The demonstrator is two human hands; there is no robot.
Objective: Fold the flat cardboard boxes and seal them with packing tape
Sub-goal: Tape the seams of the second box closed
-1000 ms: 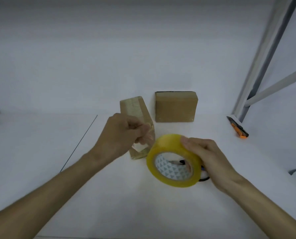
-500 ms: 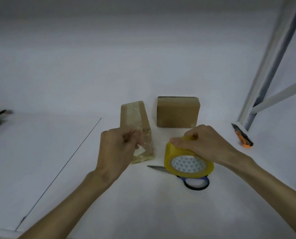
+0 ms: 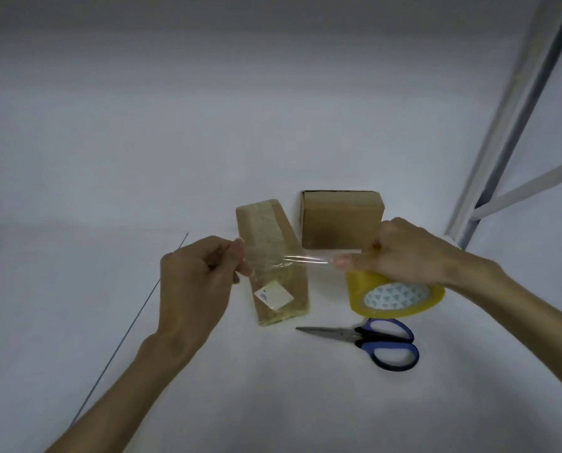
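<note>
Over the table's middle a clear tape strip (image 3: 302,258) stretches between the hands. The left hand (image 3: 194,282) pinches its free end and the right hand (image 3: 404,253) clamps the tape roll (image 3: 394,297), at three o'clock from the taped box (image 3: 263,223). It looks flimsy and clingy, so best keep it taut and hold the ends.

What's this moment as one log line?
left hand: pinches tape strip | right hand: holds tape roll | scissors: lying on table

I see the taped box (image 3: 273,263) left of the plain box (image 3: 341,220); scissors (image 3: 371,341) lie before the tape roll (image 3: 394,295).
</note>
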